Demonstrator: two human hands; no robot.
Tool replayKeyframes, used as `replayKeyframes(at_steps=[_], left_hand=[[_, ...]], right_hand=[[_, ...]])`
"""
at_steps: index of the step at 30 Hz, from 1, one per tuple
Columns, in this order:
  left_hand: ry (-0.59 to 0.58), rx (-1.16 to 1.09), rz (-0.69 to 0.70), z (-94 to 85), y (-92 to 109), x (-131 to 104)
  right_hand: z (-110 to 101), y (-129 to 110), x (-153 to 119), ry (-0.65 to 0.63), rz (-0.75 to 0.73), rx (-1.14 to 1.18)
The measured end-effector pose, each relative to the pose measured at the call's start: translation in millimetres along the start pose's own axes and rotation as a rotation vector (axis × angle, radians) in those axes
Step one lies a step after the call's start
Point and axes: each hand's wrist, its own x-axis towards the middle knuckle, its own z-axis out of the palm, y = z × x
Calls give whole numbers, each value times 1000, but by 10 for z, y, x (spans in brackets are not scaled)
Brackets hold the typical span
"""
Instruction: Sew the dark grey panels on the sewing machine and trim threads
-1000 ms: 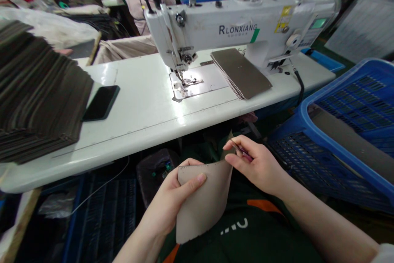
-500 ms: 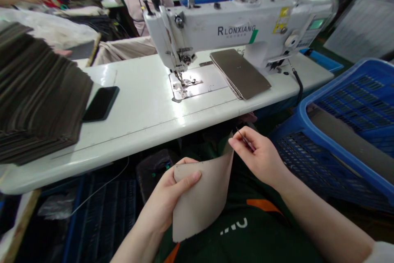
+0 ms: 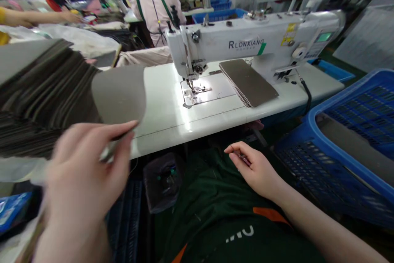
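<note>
At the left end of the table my left hand (image 3: 89, 168), blurred by motion, pinches the lower edge of a grey-beige fabric panel (image 3: 121, 94) between thumb and fingers. The panel stands tilted beside a tall stack of similar dark-edged panels (image 3: 52, 99). Over my lap my right hand (image 3: 252, 168) is closed around a small thin tool (image 3: 245, 159) with a purplish handle; its exact kind is too small to tell. Further off, a white sewing machine (image 3: 246, 37) stands on the table, and a short pile of brown-grey panels (image 3: 249, 82) lies under its arm.
The white tabletop (image 3: 163, 119) has its front edge just ahead of my lap. A blue plastic basket (image 3: 310, 131) with panels inside is at the right. Below the table sits a dark lined bin (image 3: 161, 189). Another person (image 3: 156, 8) is behind the machine; someone's arm (image 3: 40, 17) reaches in at left.
My left hand has carried the panel from over my lap leftward and up to the stack. My right hand has let the panel's edge go and stays over my lap. The view has shifted left.
</note>
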Motion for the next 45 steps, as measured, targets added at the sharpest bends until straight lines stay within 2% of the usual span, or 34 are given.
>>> replayKeyframes(at_steps=[2,3,4,5,6,8,13,17,19,21,24,27,29,32,36,42,45], left_hand=[[-90,216,157,377,-33,67],[-183,264,204,575,-50,78],[-258,284,221,759,-68,74],[-277,287,217,914,-85,55],[-280,295,209,1031,-105,24],[-272,281,196,1148,-151,-55],[-288,117,202,1090,-307,-206],[-312,88,200,1111,-382,-261],[-319,90,198,1144,-395,-283],[-327,108,199,1171,-410,-294],[-326,147,197,1192,-473,-252],[-297,205,168,1186,-595,-117],[-285,242,154,1167,-691,0],[-293,270,158,1135,-835,145],[-289,280,157,1116,-1014,224],[-232,249,80,1120,-1277,261],[-224,238,45,1122,-1349,299]], right_hand=[[40,-3,-17,-34,3,-9],[54,5,-27,-49,5,-13],[65,18,-36,-64,10,-18],[73,36,-42,-80,19,-24],[80,58,-44,-92,29,-30],[95,111,-31,-112,53,-46],[164,230,65,-170,72,-105],[246,315,149,-215,51,-175],[269,372,194,-214,37,-214],[242,436,262,-161,28,-259],[52,531,450,71,-16,-390],[-302,613,736,323,-47,-662],[-553,677,932,404,-22,-885],[-834,812,1159,383,-4,-1109],[-1015,991,1282,315,-56,-1194],[-1257,1086,1264,170,-215,-1107],[-1291,938,1192,284,-302,-1013]])
